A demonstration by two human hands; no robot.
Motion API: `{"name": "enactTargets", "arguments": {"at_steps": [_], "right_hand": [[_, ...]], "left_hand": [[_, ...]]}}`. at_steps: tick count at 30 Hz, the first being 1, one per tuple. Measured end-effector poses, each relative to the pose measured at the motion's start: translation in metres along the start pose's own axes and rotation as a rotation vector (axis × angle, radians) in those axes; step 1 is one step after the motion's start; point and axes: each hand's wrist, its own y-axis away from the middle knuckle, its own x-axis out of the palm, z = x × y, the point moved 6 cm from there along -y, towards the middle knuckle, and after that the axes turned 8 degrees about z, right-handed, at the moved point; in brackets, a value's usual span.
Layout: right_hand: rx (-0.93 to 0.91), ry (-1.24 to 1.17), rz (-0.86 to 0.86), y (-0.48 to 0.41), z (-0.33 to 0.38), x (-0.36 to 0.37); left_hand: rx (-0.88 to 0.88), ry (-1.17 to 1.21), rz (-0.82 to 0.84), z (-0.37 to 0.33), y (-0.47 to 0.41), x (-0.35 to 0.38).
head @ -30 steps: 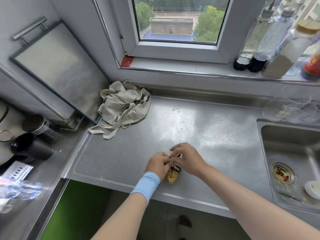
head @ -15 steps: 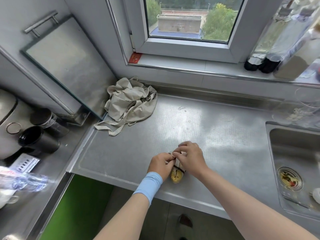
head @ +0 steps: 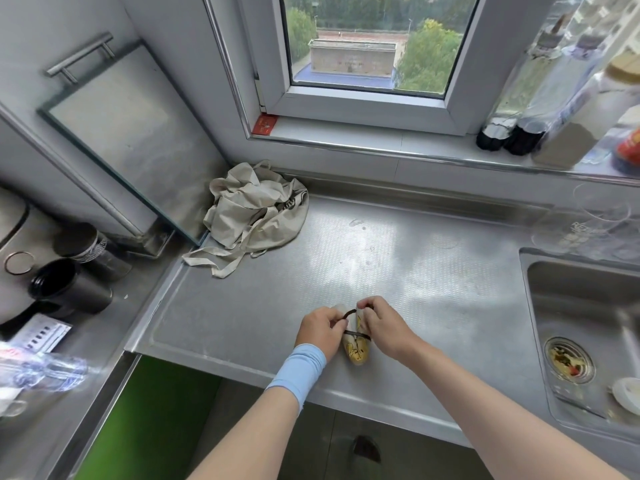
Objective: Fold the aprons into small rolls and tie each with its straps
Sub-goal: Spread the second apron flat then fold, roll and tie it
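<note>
A small yellow and white apron roll [head: 355,348] lies on the steel counter [head: 398,271] near its front edge. A dark strap [head: 349,312] runs around the roll and loops up between my hands. My left hand [head: 320,329], with a blue wristband, pinches the strap on the roll's left. My right hand [head: 384,325] pinches the strap's other end on the right. A crumpled beige apron [head: 254,213] with loose straps lies at the counter's back left corner.
A sink [head: 581,327] with a drain strainer is set into the counter at right. Bottles [head: 540,98] stand on the window sill. Glasses [head: 588,223] stand behind the sink. Black cups [head: 69,292] and a steel board with a handle [head: 131,140] are at left.
My hands have drawn slightly apart, pulling a loop of the dark strap up over the roll. The camera has shifted a little; the beige apron has not moved.
</note>
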Motion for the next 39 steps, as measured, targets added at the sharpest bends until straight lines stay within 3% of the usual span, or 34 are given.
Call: {"name": "enactTargets", "arguments": {"at_steps": [6, 10, 14, 18, 22, 25, 32, 39], "right_hand": [[-0.076, -0.133, 0.092, 0.009, 0.012, 0.002], [-0.054, -0.052, 0.102, 0.010, 0.005, 0.000], [-0.149, 0.020, 0.097, 0.009, 0.013, -0.003], [-0.300, 0.267, 0.087, 0.008, 0.030, -0.002], [-0.604, 0.628, -0.066, 0.004, 0.051, 0.000], [-0.667, 0.737, -0.099, -0.005, 0.050, 0.004], [-0.318, 0.249, -0.002, -0.018, 0.033, 0.001], [-0.083, 0.143, -0.086, -0.023, 0.020, -0.002]], "left_hand": [[-0.059, 0.030, 0.007, 0.000, -0.002, 0.003], [-0.082, 0.119, -0.018, 0.000, 0.000, 0.001], [-0.086, 0.168, -0.007, 0.004, -0.001, 0.002], [-0.084, 0.180, 0.014, 0.009, -0.003, 0.002], [-0.062, 0.152, 0.079, 0.010, -0.003, 0.004], [-0.049, 0.232, 0.128, 0.015, -0.003, 0.007], [0.008, 0.289, 0.081, 0.023, -0.004, 0.003], [0.125, 0.028, -0.071, 0.011, 0.009, -0.002]]}}
